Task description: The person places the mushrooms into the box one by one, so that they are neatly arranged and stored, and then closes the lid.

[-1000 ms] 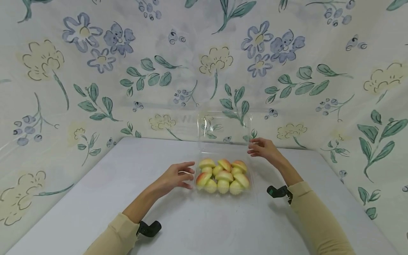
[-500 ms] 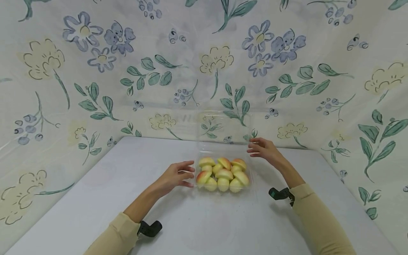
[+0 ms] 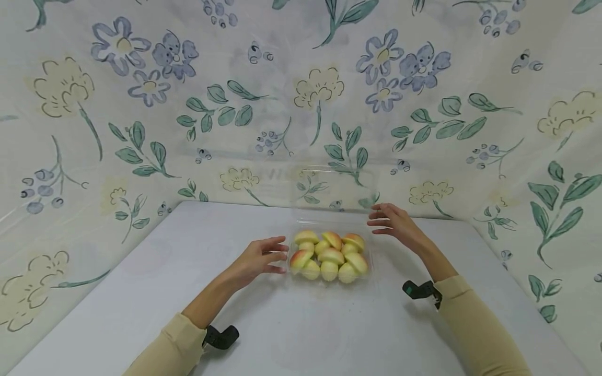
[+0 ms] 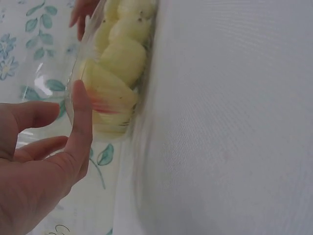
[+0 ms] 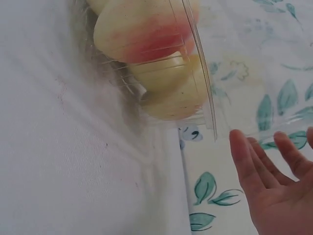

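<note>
A clear plastic clamshell box (image 3: 329, 225) stands on the table with its lid (image 3: 324, 190) raised at the back. Several pale yellow fruits with a red blush, like peaches (image 3: 331, 256), fill its base. My left hand (image 3: 254, 261) is at the box's left side, fingers loosely extended. In the left wrist view a fingertip (image 4: 79, 93) overlaps the box's wall; contact is hard to tell. My right hand (image 3: 394, 224) is beside the lid's lower right corner, fingers spread and holding nothing. The right wrist view has that hand (image 5: 279, 181) just off the box's rim.
The white table (image 3: 301, 334) reaches from my forearms to a flower-patterned cloth (image 3: 263, 130) hanging behind it. Black wrist cameras stick out inward from both sleeves, one on the left (image 3: 222, 338) and one on the right (image 3: 418, 290).
My right hand has shifted slightly to the right, away from the lid's edge. The raised lid has tipped a little. My left hand stays nearly in place.
</note>
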Tool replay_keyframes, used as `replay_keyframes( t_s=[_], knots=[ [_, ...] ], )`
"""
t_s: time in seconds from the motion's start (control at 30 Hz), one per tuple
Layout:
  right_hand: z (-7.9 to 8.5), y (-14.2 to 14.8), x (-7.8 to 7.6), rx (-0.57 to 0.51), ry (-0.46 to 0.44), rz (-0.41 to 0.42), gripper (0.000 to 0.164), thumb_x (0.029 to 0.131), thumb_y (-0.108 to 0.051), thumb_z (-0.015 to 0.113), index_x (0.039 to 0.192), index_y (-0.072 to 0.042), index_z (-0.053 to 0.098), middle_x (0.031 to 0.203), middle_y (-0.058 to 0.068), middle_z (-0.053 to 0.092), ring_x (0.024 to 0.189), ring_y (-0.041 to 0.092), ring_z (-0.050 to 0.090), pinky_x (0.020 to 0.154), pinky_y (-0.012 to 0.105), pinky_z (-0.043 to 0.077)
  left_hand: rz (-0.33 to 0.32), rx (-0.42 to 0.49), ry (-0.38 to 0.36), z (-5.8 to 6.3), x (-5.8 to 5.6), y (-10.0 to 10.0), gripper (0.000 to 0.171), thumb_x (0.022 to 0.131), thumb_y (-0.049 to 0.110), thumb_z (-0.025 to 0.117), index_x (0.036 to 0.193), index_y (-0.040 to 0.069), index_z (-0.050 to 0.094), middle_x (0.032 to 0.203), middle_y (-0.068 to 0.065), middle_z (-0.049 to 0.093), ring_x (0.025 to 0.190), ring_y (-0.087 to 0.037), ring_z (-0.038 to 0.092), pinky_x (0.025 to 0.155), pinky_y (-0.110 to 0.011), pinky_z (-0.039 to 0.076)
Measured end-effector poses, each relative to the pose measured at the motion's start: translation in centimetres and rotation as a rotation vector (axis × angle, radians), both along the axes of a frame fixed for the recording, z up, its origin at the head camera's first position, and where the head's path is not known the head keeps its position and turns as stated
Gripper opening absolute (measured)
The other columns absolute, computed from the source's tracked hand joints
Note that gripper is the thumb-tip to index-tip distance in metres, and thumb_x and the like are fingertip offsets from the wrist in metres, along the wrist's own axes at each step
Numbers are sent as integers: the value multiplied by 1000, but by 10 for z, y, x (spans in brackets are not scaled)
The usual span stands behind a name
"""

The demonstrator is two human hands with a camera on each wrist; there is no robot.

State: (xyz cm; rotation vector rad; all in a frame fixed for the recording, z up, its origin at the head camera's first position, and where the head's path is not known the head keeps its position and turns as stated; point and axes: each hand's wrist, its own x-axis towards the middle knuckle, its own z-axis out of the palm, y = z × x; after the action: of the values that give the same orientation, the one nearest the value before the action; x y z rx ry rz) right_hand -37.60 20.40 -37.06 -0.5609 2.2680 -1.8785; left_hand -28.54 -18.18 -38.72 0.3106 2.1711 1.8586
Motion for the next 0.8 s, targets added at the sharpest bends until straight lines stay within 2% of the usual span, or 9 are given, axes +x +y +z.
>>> replay_keyframes(
  t_s=[0.3, 0.43, 0.57, 0.67, 0.8],
  knots=[
    [0, -2, 1, -40, -42, -4, 63, 106, -47, 31, 137, 7, 38, 130, 14, 53, 131, 39, 48, 96, 34, 57, -1, 41, -16, 2, 1, 0, 61, 99, 6, 54, 152, -2, 27, 144, -29, 42, 110, -21, 60, 91, -37, 60],
    [0, -1, 6, -23, -31, -13, 61, 106, -47, 31, 133, 6, 42, 122, 4, 56, 131, 39, 49, 92, 33, 59, -18, 64, -26, 3, 1, -1, 60, 100, 7, 53, 153, -1, 26, 147, -30, 39, 117, -28, 57, 91, -40, 59],
    [0, 2, 11, 2, -23, -1, 61, 106, -47, 30, 133, 6, 42, 133, 18, 50, 131, 40, 47, 91, 33, 59, -29, 67, -37, 5, 1, -2, 60, 100, 8, 52, 154, 0, 26, 148, -30, 37, 126, -38, 51, 91, -41, 59],
    [-1, 6, 14, 50, -10, 11, 62, 106, -47, 30, 134, 6, 42, 139, 28, 42, 131, 44, 44, 91, 34, 59, -42, 59, -37, 5, 0, -3, 60, 101, 11, 51, 154, 2, 26, 150, -30, 36, 129, -40, 49, 90, -41, 60],
    [-1, 11, 20, 127, 19, 33, 60, 107, -43, 32, 138, 8, 40, 136, 31, 43, 129, 48, 45, 90, 37, 59, -71, 48, -39, 6, -1, -5, 59, 102, 13, 49, 154, 3, 25, 151, -31, 34, 132, -42, 47, 88, -42, 60]
  ],
)
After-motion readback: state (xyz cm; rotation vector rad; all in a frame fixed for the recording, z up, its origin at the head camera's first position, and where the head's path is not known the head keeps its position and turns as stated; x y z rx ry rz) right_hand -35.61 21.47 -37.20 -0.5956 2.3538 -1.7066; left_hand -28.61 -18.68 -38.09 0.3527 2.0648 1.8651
